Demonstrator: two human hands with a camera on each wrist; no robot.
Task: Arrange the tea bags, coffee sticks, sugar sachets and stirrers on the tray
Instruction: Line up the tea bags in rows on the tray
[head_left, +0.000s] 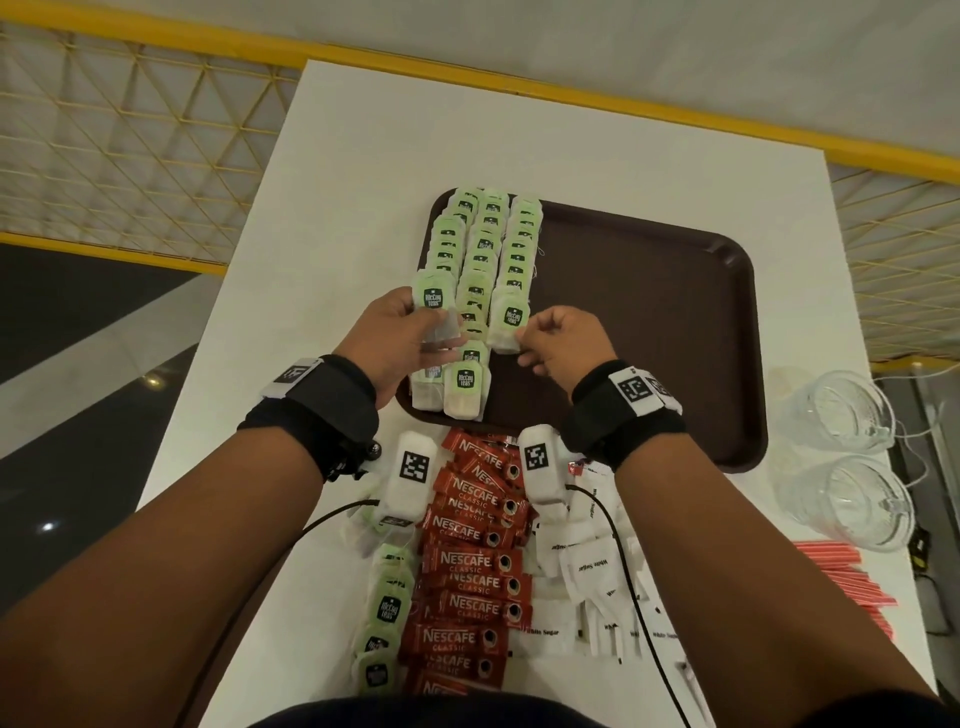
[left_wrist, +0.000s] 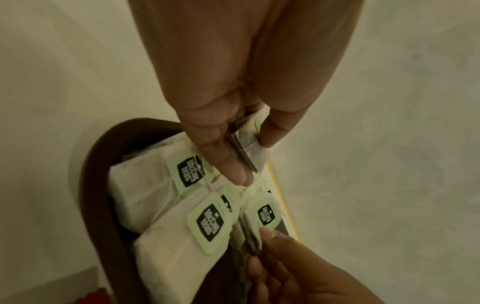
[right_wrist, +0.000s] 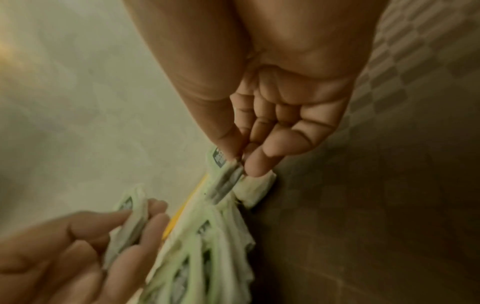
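Three overlapped rows of tea bags (head_left: 485, 249) laid down the left part of the brown tray (head_left: 649, 312), tags up and shingled from far to near — presumably so each green label stays readable and room is left on the right for everything else. Too many and too overlapped for an exact count; well over a dozen on the tray at a guess.

Left hand (head_left: 400, 338) raised over the near end of the left row, thumb and fingers pinching a thin stack of bags; in the left wrist view several edges visible in the pinch, number not clear. Right hand (head_left: 558, 338) at the near end of the right row, thumb and forefinger nipping another small stack (head_left: 509, 325) by its near edge, other fingers curled in. Probably feeding both rows at once, one stack per hand, to keep the lines even.

Still on the table (head_left: 363, 156), just near of the tray: more tea bags (head_left: 387, 608) in a loose column on the left, red coffee sticks (head_left: 475, 571) in a ragged column of roughly a dozen at centre, white sugar sachets (head_left: 592, 566) in a heap to the right — uncountable. Red stirrers (head_left: 857, 582) bundled at the far right edge, beside two clear glass jugs (head_left: 847, 457). None of these three kinds on the tray yet, so tea step nearly done, rest of the task ahead.
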